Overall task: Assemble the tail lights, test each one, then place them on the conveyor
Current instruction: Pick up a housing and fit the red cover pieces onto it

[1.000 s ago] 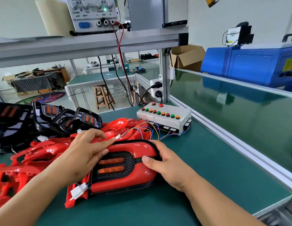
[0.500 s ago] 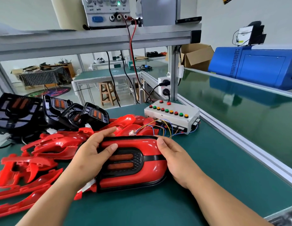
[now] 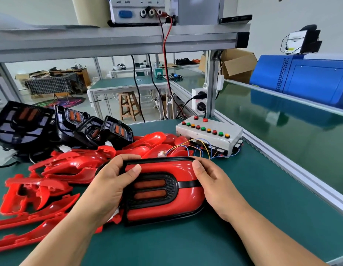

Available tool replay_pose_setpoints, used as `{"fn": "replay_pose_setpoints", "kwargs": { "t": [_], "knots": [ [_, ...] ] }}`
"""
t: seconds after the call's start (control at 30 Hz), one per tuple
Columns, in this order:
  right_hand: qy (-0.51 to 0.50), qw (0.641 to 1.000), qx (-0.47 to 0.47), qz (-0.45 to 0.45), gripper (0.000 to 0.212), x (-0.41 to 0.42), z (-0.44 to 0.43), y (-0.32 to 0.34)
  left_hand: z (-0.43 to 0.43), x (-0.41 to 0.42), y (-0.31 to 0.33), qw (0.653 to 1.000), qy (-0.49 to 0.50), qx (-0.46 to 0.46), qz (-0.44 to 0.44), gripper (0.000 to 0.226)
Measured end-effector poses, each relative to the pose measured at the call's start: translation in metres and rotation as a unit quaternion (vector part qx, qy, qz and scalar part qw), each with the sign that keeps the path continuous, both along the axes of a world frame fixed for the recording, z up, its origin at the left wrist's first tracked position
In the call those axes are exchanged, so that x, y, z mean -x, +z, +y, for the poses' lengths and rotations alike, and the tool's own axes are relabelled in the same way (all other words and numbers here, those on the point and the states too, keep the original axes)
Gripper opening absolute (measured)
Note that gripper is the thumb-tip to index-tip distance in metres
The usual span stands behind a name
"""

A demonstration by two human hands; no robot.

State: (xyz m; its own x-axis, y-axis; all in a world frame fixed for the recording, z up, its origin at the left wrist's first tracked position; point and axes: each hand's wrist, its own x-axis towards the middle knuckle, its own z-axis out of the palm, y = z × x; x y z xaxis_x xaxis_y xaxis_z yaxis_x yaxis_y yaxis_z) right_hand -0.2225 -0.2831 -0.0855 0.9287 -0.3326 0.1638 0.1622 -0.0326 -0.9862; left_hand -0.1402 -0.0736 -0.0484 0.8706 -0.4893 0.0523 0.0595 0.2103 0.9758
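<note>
Head, tail light [image 3: 163, 191] axis L-R, lens up

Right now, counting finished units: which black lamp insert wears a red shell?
The glossy red tail light between left hand and right hand; the black plastic inserts behind are bare.

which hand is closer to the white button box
Right. The right hand grips the right end of the tail light, just before the white button box; the left hand grips its left end, farther away.

Red tail light [image 3: 163, 189] with black grille, green table [image 3: 243, 198], blue machine [image 3: 305, 79]
</note>
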Motion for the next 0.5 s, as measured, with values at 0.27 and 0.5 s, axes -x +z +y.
{"fn": "replay_pose_setpoints", "kwargs": {
  "t": [0.27,0.5],
  "knots": [
    [0.035,0.996,-0.079,-0.012,0.046,-0.0016,0.0004,0.0017,0.0025,-0.0019,-0.0002,1.0,0.001,0.01,-0.009,0.032],
    [0.051,0.988,-0.139,-0.035,0.038,-0.0011,-0.0007,-0.0009,0.0042,-0.0066,-0.0001,0.999,0.009,-0.003,-0.044,0.025]
  ]
}}
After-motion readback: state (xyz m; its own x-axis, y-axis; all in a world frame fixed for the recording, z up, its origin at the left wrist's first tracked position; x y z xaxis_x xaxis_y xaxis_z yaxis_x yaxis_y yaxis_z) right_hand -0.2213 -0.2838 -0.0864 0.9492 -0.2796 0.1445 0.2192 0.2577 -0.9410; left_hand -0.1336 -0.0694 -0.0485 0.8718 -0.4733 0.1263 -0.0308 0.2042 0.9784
